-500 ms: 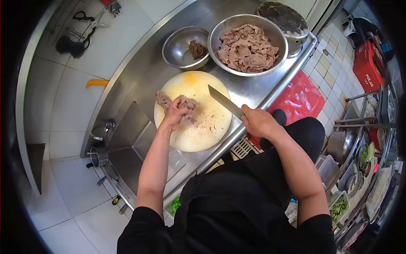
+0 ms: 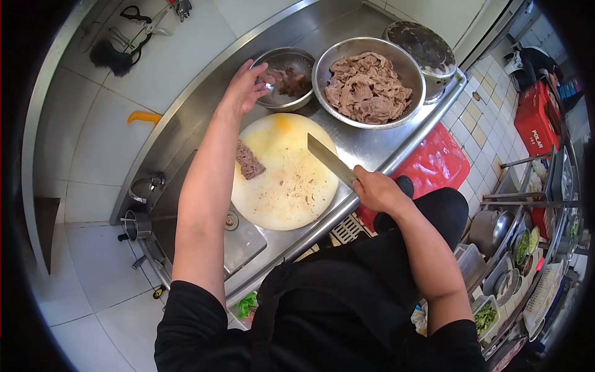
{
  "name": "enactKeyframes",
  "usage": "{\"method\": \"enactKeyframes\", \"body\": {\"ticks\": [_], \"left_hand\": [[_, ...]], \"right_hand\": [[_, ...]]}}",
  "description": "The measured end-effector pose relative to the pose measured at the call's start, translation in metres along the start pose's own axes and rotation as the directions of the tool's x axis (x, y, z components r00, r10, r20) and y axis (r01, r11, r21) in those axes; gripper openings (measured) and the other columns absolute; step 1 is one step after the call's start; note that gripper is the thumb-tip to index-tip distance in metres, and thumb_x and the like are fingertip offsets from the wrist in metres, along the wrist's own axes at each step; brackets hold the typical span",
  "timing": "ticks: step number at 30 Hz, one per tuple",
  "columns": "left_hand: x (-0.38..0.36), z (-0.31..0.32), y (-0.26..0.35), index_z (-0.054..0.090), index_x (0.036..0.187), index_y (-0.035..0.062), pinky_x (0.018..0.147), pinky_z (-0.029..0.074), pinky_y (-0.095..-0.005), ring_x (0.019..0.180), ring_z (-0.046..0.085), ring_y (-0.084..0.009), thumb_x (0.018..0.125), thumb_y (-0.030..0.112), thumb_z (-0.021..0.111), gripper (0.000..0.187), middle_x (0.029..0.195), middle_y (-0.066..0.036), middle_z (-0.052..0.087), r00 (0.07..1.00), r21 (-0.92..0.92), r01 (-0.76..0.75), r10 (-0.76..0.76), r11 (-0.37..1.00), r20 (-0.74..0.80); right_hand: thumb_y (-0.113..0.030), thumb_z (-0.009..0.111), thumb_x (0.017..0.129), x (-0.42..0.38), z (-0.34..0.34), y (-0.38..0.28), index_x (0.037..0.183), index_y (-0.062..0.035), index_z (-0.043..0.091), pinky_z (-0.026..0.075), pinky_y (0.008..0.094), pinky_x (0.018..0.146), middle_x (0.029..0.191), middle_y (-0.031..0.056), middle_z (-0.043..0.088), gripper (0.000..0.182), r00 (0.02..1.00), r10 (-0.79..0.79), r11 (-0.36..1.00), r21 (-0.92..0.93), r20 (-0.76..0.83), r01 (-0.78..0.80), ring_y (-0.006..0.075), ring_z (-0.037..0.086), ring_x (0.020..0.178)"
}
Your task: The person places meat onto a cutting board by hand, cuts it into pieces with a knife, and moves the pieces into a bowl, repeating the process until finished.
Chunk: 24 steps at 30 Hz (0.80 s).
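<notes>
My left hand (image 2: 246,88) is over the rim of the smaller steel bowl (image 2: 305,59), fingers apart, with blurred meat just beyond the fingertips inside the bowl. A broad-bladed knife (image 2: 328,158) is gripped in my right hand (image 2: 377,190), its blade reaching over the right side of the round cutting board (image 2: 273,201). On the board's left side lies a strip of chopped meat (image 2: 250,162), partly behind my left forearm. Small meat scraps (image 2: 300,186) are scattered across the board. The larger steel bowl (image 2: 415,62) beside the small one holds a heap of cooked meat slices (image 2: 372,87).
A large pot with a stained lid (image 2: 421,46) stands behind the big bowl. The steel counter has a raised front edge (image 2: 415,136) and a sink (image 2: 248,251) at left. A red plastic surface (image 2: 437,164) is below the counter; racks of containers stand at right.
My left hand has moved from the board up to the small bowl, and the clump of meat it held is now in or over that bowl. The knife has barely moved.
</notes>
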<state>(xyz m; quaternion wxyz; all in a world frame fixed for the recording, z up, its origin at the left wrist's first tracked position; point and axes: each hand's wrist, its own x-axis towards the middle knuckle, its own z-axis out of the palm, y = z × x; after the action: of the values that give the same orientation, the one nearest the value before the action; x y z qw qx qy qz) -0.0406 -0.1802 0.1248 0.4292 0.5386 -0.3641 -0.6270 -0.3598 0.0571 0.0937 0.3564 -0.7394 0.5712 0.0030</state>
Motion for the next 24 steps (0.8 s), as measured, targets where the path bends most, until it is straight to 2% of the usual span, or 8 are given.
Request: {"method": "enactKeyframes", "body": {"ticks": [2, 11, 13, 17, 19, 20, 22, 24], "left_hand": [[0.000, 0.000, 0.003, 0.009, 0.169, 0.0122, 0.120, 0.033, -0.0538, 0.153, 0.028, -0.0386, 0.094, 0.035, 0.079, 0.105, 0.167, -0.025, 0.024, 1.000, -0.008, -0.019, 0.019, 1.000, -0.003], [-0.031, -0.044, -0.011, 0.030, 0.164, 0.0086, 0.120, 0.033, -0.0532, 0.152, 0.034, -0.0337, 0.098, 0.033, 0.073, 0.083, 0.163, -0.016, 0.040, 0.973, 0.039, -0.204, 0.207, 0.978, -0.105], [-0.036, -0.067, -0.024, 0.044, 0.156, 0.0073, 0.114, 0.040, -0.0493, 0.142, 0.048, -0.0287, 0.098, 0.033, 0.072, 0.070, 0.152, -0.013, 0.054, 0.948, 0.156, -0.175, 0.209, 0.972, -0.239], [-0.043, -0.119, -0.064, 0.055, 0.147, 0.0059, 0.106, 0.047, -0.0424, 0.133, 0.058, -0.0274, 0.098, 0.030, 0.073, 0.058, 0.143, -0.013, 0.062, 0.898, 0.351, -0.076, 0.216, 0.933, -0.382], [-0.045, -0.143, -0.095, 0.064, 0.137, 0.0044, 0.097, 0.053, -0.0369, 0.118, 0.068, -0.0257, 0.091, 0.030, 0.078, 0.055, 0.128, -0.015, 0.071, 0.887, 0.656, 0.072, 0.253, 0.751, -0.387], [-0.048, -0.151, -0.108, 0.064, 0.137, 0.0044, 0.097, 0.053, -0.0369, 0.118, 0.068, -0.0257, 0.091, 0.030, 0.078, 0.055, 0.128, -0.015, 0.071, 0.882, 0.652, 0.073, 0.256, 0.754, -0.395], [-0.057, -0.159, -0.126, 0.069, 0.129, 0.0035, 0.093, 0.056, -0.0364, 0.108, 0.072, -0.0257, 0.081, 0.031, 0.083, 0.057, 0.118, -0.017, 0.075, 0.964, 0.884, 0.099, 0.176, 0.458, -0.199], [-0.068, -0.159, -0.138, 0.070, 0.127, 0.0033, 0.089, 0.056, -0.0371, 0.102, 0.072, -0.0255, 0.078, 0.031, 0.084, 0.058, 0.112, -0.016, 0.075, 0.970, 0.886, 0.074, 0.173, 0.458, -0.170]], "right_hand": [[-0.020, 0.049, 0.104, -0.002, -0.001, 0.000, 0.116, 0.0015, 0.053, 0.051, 0.0589, 0.090, 0.096, 0.0305, 0.071, 0.025, 1.000, 0.001, 1.000, -0.004, 0.010, -0.001, 0.0487, 0.068, 0.097], [-0.019, 0.050, 0.103, -0.004, -0.002, 0.001, 0.113, 0.0025, 0.052, 0.052, 0.0595, 0.086, 0.091, 0.0313, 0.070, 0.024, 0.999, -0.030, 1.000, -0.007, -0.011, 0.030, 0.0495, 0.069, 0.092], [-0.019, 0.050, 0.103, -0.004, -0.002, 0.001, 0.113, 0.0025, 0.051, 0.052, 0.0597, 0.086, 0.091, 0.0315, 0.070, 0.024, 0.999, -0.032, 0.999, -0.014, -0.006, 0.032, 0.0498, 0.068, 0.093], [-0.019, 0.050, 0.103, -0.005, -0.001, 0.003, 0.112, 0.0024, 0.051, 0.051, 0.0601, 0.086, 0.092, 0.0322, 0.070, 0.023, 0.999, -0.036, 0.999, -0.023, -0.009, 0.036, 0.0507, 0.068, 0.093], [-0.019, 0.051, 0.103, -0.004, -0.002, 0.002, 0.113, 0.0021, 0.050, 0.051, 0.0603, 0.086, 0.092, 0.0322, 0.069, 0.023, 0.999, -0.040, 0.999, -0.029, -0.005, 0.040, 0.0509, 0.068, 0.093], [-0.019, 0.051, 0.103, -0.004, -0.003, 0.002, 0.113, 0.0018, 0.050, 0.051, 0.0604, 0.086, 0.093, 0.0322, 0.069, 0.023, 0.999, -0.033, 0.999, -0.030, -0.007, 0.033, 0.0512, 0.067, 0.093], [-0.019, 0.051, 0.103, -0.004, -0.002, 0.004, 0.113, 0.0016, 0.050, 0.051, 0.0606, 0.086, 0.093, 0.0322, 0.069, 0.023, 0.999, -0.044, 0.998, -0.037, -0.007, 0.044, 0.0514, 0.067, 0.093], [-0.019, 0.051, 0.103, -0.002, 0.000, 0.006, 0.114, 0.0014, 0.049, 0.050, 0.0609, 0.086, 0.092, 0.0322, 0.069, 0.023, 0.999, -0.049, 0.998, -0.039, -0.009, 0.049, 0.0516, 0.067, 0.092]]}}
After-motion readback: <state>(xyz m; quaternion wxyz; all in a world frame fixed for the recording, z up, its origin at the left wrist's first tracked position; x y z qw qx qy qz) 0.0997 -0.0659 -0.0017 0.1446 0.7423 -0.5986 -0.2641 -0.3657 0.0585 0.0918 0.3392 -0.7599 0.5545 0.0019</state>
